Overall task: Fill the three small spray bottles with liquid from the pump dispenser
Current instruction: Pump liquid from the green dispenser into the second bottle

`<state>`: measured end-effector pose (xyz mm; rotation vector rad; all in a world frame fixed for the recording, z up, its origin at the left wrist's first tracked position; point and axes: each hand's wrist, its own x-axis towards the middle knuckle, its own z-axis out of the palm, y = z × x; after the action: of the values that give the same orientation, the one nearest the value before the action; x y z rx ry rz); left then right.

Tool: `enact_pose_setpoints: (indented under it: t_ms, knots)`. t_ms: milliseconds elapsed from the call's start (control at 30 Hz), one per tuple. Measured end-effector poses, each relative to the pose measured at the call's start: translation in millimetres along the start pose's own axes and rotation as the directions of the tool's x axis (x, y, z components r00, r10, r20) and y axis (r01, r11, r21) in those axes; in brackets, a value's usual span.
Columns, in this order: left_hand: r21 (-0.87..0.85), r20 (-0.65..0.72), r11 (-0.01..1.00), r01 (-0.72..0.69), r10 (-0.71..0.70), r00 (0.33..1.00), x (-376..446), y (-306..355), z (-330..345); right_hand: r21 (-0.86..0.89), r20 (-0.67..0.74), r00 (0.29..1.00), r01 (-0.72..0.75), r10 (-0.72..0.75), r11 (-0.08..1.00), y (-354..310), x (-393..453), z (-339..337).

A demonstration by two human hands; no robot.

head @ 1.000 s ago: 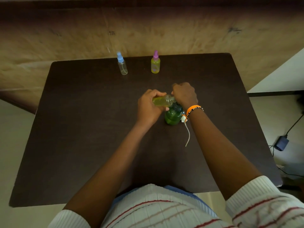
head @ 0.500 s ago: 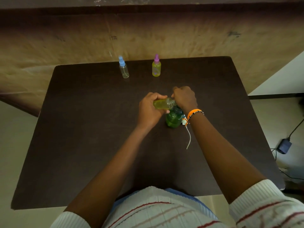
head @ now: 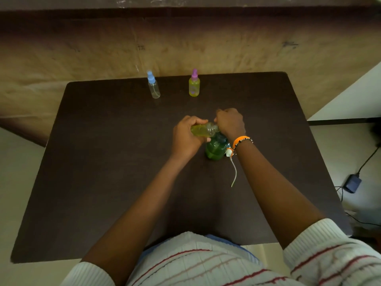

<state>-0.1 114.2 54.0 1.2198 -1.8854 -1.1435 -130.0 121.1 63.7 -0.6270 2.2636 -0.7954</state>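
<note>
While the left hand (head: 185, 139) holds the small bottle (head: 203, 129) tipped almost on its side, its fingers curled round the yellow-green body, the open neck points at the right hand (head: 229, 123), which is closed in a fist over the top of the green pump dispenser (head: 215, 148) standing on the worktop (head: 103, 162). The spout itself is hidden under that fist, so whether it sits inside the neck cannot be told. That is the main risk: a press with the spout off-centre would send liquid down the bottle's side and onto the hands. The bottle already looks well filled, and, held so flat, more pumping could make it run out at the neck. A hard downward push could also tip the dispenser, as no other hand steadies it. A loose spray head with its tube (head: 233, 168) lies just beside the dispenser, under the right wrist, which could drag it. At the far edge, the purple-capped bottle (head: 194, 85) looks full, while the blue-capped bottle (head: 153, 86) looks empty.
</note>
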Motion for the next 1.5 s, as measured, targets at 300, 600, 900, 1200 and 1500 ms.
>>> enact_pose_setpoints:
  t_ms: [300, 600, 900, 1200, 1500]
  knots:
    - [-0.002, 0.008, 1.0, 0.015, -0.015, 1.0, 0.3, -2.6, 0.4, -0.007, -0.02, 1.0, -0.013, 0.013, 1.0, 1.5, -0.5, 2.4]
    - [-0.013, 0.022, 1.0, -0.007, 0.008, 1.0, -1.3, -1.0, -3.7, -0.004, 0.008, 1.0, 0.016, -0.016, 1.0, 2.4, -1.8, 1.6]
    - [-0.005, 0.018, 1.0, 0.006, -0.006, 1.0, 0.7, -4.7, -0.2, -0.022, -0.037, 0.999, -0.013, 0.013, 1.0, 3.6, 1.7, 3.8]
    - [-0.045, 0.021, 0.999, -0.003, 0.004, 1.0, 0.4, -3.8, -2.4, -0.081, 0.04, 0.999, 0.001, 0.002, 0.997, -2.3, 0.2, -1.3]
    - [-0.025, 0.011, 1.0, 0.01, -0.009, 1.0, 0.3, -7.1, 1.6, -0.103, -0.098, 0.995, 0.019, -0.03, 0.994, 1.7, 0.6, 2.5]
